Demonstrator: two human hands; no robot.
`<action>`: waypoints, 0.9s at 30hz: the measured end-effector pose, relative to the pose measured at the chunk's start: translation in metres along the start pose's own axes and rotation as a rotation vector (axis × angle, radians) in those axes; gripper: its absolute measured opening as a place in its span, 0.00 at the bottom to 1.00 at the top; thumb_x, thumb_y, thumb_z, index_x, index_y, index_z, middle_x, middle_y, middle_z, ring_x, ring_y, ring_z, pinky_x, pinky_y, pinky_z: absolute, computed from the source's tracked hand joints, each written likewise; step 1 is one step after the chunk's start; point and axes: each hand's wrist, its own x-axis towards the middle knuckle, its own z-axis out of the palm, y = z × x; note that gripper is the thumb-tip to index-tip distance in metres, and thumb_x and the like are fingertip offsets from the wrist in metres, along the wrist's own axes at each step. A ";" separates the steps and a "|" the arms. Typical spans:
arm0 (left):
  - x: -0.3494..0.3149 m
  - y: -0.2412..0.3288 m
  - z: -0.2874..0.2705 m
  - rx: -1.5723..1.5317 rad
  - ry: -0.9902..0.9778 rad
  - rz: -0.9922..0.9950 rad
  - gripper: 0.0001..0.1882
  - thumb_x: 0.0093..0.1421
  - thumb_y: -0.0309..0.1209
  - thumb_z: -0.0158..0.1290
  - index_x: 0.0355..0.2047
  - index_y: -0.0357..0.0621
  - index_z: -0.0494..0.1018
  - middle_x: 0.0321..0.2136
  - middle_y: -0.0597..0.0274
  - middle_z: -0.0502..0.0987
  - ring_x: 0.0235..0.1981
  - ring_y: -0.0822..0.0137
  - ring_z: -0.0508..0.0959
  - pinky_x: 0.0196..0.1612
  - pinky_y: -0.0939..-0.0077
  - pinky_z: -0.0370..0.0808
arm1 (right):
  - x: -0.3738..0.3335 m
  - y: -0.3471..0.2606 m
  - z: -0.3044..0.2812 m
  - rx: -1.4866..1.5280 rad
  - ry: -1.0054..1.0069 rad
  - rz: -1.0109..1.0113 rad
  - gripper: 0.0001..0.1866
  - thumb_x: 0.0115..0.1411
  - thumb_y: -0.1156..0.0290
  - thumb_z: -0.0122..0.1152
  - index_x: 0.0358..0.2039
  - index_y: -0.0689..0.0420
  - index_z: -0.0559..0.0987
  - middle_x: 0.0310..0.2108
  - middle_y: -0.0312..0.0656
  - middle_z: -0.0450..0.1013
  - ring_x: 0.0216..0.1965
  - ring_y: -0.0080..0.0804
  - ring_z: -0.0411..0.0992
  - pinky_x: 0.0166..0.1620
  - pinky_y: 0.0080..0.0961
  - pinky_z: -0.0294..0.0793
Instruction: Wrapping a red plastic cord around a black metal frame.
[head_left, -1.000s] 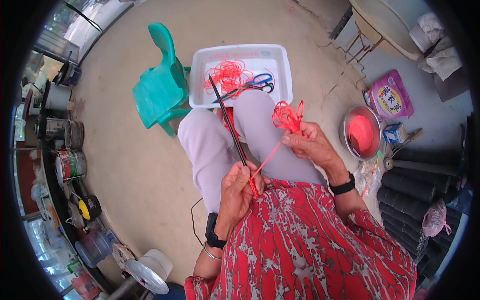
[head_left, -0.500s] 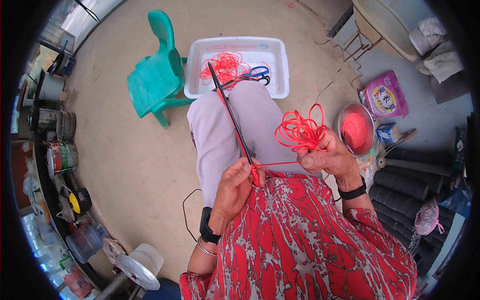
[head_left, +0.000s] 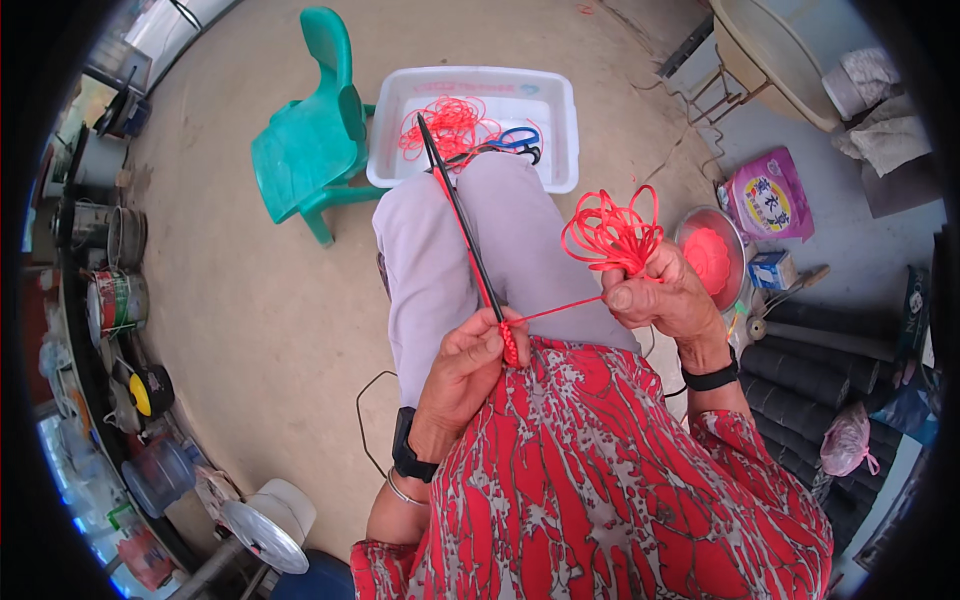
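I'm seeing via cam L hand (head_left: 460,365) pinching red braid (head_left: 509,345) by rod (head_left: 469,240), R hand (head_left: 672,302) gripping cord loops (head_left: 612,238).

- Bright, diffuse light; shadows on the floor (head_left: 260,370) faint and soft-edged.
- Bluish-white glare along the lower left rim.
- Strong fisheye bending, black corners.
- Centre fairly crisp; far left margin softer, details smeared.
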 end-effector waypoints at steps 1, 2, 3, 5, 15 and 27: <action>0.000 0.000 -0.002 -0.002 0.001 0.001 0.15 0.62 0.35 0.52 0.43 0.36 0.70 0.25 0.54 0.74 0.33 0.63 0.71 0.47 0.70 0.65 | 0.001 0.000 0.000 0.019 -0.013 -0.003 0.09 0.55 0.70 0.65 0.28 0.60 0.73 0.17 0.27 0.61 0.14 0.13 0.54 0.17 0.16 0.48; 0.001 -0.002 -0.006 -0.008 -0.038 0.011 0.15 0.62 0.33 0.53 0.45 0.36 0.69 0.30 0.56 0.74 0.34 0.66 0.73 0.45 0.72 0.67 | 0.001 0.000 -0.001 0.039 -0.025 -0.006 0.09 0.56 0.71 0.64 0.28 0.60 0.73 0.17 0.27 0.60 0.14 0.13 0.53 0.17 0.16 0.48; 0.001 -0.003 -0.010 -0.013 -0.078 0.021 0.17 0.61 0.31 0.54 0.47 0.35 0.68 0.36 0.58 0.75 0.34 0.68 0.74 0.44 0.75 0.68 | 0.001 0.001 0.000 0.039 -0.026 -0.006 0.09 0.56 0.71 0.64 0.28 0.60 0.73 0.17 0.27 0.60 0.14 0.13 0.53 0.17 0.16 0.48; 0.002 -0.005 -0.013 -0.023 -0.076 0.024 0.16 0.61 0.30 0.54 0.47 0.36 0.68 0.36 0.58 0.75 0.34 0.68 0.74 0.43 0.74 0.68 | 0.001 0.002 0.001 0.057 -0.014 0.003 0.09 0.56 0.71 0.64 0.28 0.59 0.73 0.17 0.27 0.60 0.14 0.13 0.53 0.17 0.16 0.48; 0.002 -0.008 -0.015 -0.043 -0.073 0.042 0.14 0.61 0.30 0.54 0.44 0.37 0.69 0.34 0.58 0.75 0.32 0.68 0.73 0.42 0.76 0.68 | -0.001 0.002 0.003 0.055 0.006 0.002 0.09 0.55 0.71 0.65 0.28 0.60 0.73 0.17 0.26 0.60 0.14 0.12 0.53 0.17 0.16 0.48; -0.001 0.010 0.003 0.051 0.073 0.001 0.17 0.66 0.36 0.47 0.46 0.33 0.69 0.32 0.53 0.75 0.36 0.64 0.75 0.44 0.72 0.70 | 0.012 -0.033 0.007 -0.444 -0.023 -0.082 0.13 0.54 0.71 0.69 0.38 0.62 0.78 0.26 0.27 0.71 0.27 0.13 0.64 0.30 0.15 0.64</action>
